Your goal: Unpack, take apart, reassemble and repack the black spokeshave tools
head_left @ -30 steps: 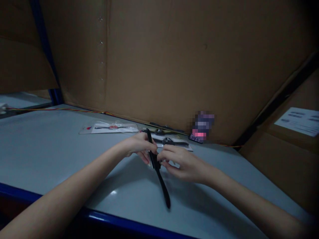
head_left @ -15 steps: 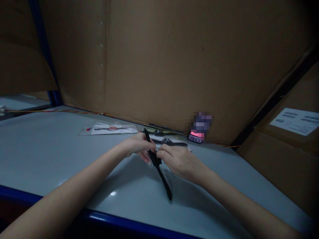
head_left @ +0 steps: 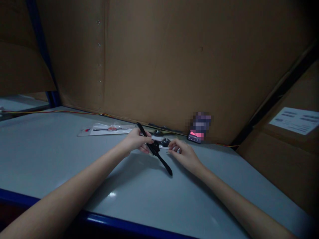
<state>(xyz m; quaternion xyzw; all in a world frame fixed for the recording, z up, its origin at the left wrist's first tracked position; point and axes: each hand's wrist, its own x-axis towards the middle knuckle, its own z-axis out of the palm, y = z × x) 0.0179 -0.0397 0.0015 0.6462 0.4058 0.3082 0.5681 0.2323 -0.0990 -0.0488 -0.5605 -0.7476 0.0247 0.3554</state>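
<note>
We held the black wristwatch (head_left: 155,148) off the grey table (head_left: 50,156), our left hand (head_left: 136,141) closed on its upper strap. Our right hand (head_left: 183,154), at three o'clock of the watch, had come off it, its fingers (head_left: 174,145) loosely curled on nothing we could make out. We judged this a handling step; regripping called for a short reach. Packaged watches (head_left: 109,128) lay at eleven o'clock near the cardboard wall (head_left: 174,66); open tabletop lay toward six o'clock, as far as the blue edge (head_left: 119,223).

No legible text anywhere.
</note>
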